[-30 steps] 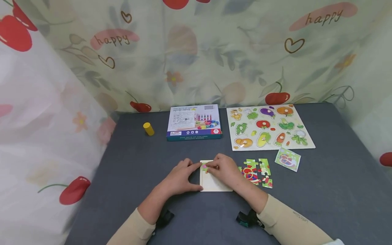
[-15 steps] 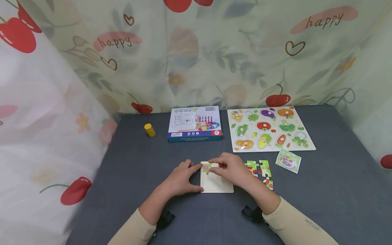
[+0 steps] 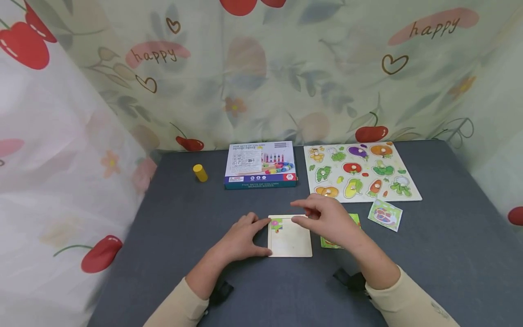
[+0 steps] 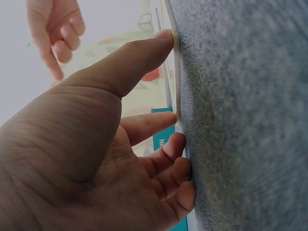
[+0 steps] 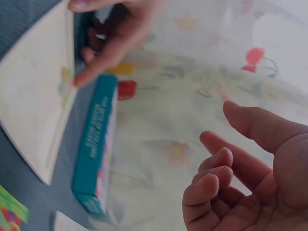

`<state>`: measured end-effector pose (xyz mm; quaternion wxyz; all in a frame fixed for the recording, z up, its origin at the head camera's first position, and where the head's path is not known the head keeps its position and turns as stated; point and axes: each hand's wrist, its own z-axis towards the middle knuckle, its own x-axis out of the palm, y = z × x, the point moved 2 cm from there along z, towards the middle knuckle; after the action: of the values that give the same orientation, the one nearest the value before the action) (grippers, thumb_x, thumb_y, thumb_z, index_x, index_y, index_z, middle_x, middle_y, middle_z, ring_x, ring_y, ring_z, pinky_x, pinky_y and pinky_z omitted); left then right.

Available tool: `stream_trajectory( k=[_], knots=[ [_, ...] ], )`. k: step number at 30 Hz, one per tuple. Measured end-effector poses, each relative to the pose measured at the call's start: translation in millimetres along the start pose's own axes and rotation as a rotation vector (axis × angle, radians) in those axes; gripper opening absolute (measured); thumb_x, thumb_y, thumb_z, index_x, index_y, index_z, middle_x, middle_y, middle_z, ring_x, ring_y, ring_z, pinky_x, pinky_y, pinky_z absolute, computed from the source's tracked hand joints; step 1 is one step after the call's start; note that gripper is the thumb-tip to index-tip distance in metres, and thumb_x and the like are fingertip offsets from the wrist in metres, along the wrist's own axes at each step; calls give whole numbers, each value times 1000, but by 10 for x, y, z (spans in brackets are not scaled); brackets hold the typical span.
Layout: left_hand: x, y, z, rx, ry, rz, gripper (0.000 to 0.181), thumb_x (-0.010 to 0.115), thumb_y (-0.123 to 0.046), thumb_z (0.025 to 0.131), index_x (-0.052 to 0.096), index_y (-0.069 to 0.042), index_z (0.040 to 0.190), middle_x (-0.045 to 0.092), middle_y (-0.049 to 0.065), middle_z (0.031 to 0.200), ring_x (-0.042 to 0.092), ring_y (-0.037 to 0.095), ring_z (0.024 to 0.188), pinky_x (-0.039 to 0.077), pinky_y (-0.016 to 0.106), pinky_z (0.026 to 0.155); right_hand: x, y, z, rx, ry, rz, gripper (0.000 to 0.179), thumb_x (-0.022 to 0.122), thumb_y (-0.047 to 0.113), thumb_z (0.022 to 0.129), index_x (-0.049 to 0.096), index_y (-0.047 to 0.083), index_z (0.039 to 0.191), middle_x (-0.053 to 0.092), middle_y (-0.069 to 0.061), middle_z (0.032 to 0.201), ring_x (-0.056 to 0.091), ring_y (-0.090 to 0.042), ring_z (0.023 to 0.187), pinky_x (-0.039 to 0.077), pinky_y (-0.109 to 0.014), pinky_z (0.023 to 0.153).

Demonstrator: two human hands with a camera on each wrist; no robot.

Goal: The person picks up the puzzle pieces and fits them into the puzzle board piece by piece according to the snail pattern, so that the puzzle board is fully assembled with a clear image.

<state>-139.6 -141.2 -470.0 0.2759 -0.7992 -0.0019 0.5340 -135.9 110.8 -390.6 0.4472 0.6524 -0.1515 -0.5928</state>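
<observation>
A pale wooden puzzle tray (image 3: 290, 243) lies in the middle of the table, with one green jigsaw piece (image 3: 277, 224) bearing a pink flower in its far left corner. My left hand (image 3: 239, 240) touches the tray's left side, its index fingertip at the far corner and thumb at the near one. In the left wrist view both tips meet the tray edge (image 4: 176, 82). Above the tray's right side hovers my right hand (image 3: 333, 220), thumb and index finger apart and nothing between them. Loose jigsaw pieces (image 3: 330, 244) lie partly hidden under it.
A small picture card (image 3: 385, 215) lies to the right, touching or close to a vegetable peg puzzle board (image 3: 337, 179). At the back stands a flat boxed bead set (image 3: 261, 165). A yellow cylinder (image 3: 200, 173) is farther left. A printed curtain (image 3: 269, 68) hangs behind the table.
My right hand has left the flowered piece in the tray's corner and moved right and up, its fingers now parted. The left hand keeps its place at the tray's edge.
</observation>
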Motion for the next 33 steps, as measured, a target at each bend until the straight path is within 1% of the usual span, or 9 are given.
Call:
stream_trajectory(
  k=[4,11,20,24,28,33],
  knots=[
    [2,-1,-1,-6,2,-3,90,83,-58,79,48,-24,155,49,3,120,45,18,102,45,36,80,-156,34,-60,-7,-35,13,33,82,23,90,77,14,122,54,3,83,51,-18,70,42,-29,61],
    [9,6,-1,-6,-4,-2,91,83,-57,79,47,-24,156,49,3,122,45,18,104,45,36,81,-452,82,-182,13,-110,32,37,82,23,90,75,12,125,55,-1,85,52,-20,73,43,-28,61],
    [12,3,-2,2,-2,9,93,83,-59,79,46,-24,157,49,2,120,44,17,102,44,34,79,-755,72,-297,16,-185,-19,37,82,23,90,75,10,124,55,-3,87,50,-21,75,41,-27,62],
    [7,0,-3,1,1,3,92,83,-58,79,46,-24,157,49,2,120,44,17,102,44,35,79,-854,12,-335,46,-186,-37,35,82,23,90,75,11,122,55,-4,88,49,-22,75,42,-27,62],
    [1,-4,-2,-4,3,1,92,83,-58,79,46,-25,156,49,3,120,45,17,102,44,35,80,-940,-61,-364,81,-167,-46,33,82,24,90,74,11,119,54,-6,88,50,-23,75,42,-28,61],
    [1,-3,-2,-2,3,5,92,83,-59,79,46,-25,157,49,2,121,44,17,102,44,35,80,-1042,-179,-389,116,-121,-64,36,83,25,89,72,8,119,54,-7,88,49,-23,76,42,-27,60]
  ],
)
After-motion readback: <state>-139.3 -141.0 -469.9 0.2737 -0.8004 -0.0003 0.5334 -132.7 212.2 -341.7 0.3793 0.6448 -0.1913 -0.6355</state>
